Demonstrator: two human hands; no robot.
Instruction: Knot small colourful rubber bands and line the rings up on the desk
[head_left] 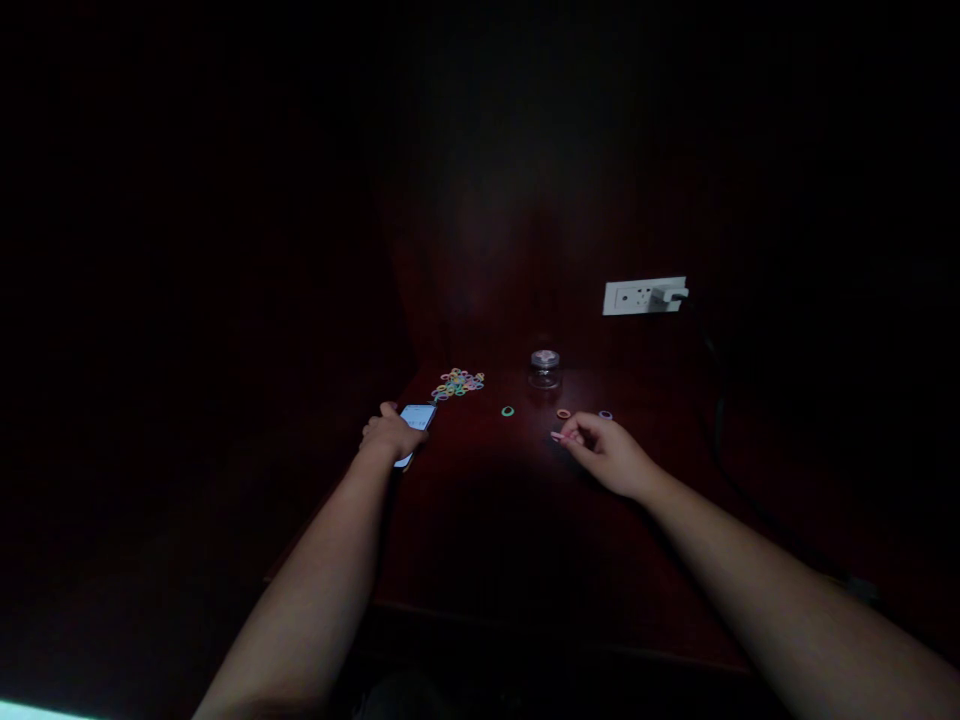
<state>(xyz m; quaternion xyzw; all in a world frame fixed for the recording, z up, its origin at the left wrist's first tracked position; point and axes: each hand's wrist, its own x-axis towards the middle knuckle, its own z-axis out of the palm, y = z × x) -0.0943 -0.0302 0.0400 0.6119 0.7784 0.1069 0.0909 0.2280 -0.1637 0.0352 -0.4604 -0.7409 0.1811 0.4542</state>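
Note:
My left hand [391, 438] lies across a smartphone [417, 414] with a lit screen, its thumb along the right edge and the fingers at the left, gripping it on the table. Between the thumb and fingertips of my right hand [609, 452] is a small pink hair tie [558, 436], held just above the tabletop. Beyond that hand lie an orange-red hair tie [563, 414] and a purple hair tie [605, 415]. A green hair tie [508, 411] sits farther left. Past the phone is a loose pile of pastel hair ties [459, 384].
A small clear lidded jar [545, 369] stands at the back of the dark red table [480, 520]. On the wall behind, a white socket panel [630, 297] holds a plug [667, 296], whose dark cable hangs down on the right. The surroundings are very dark.

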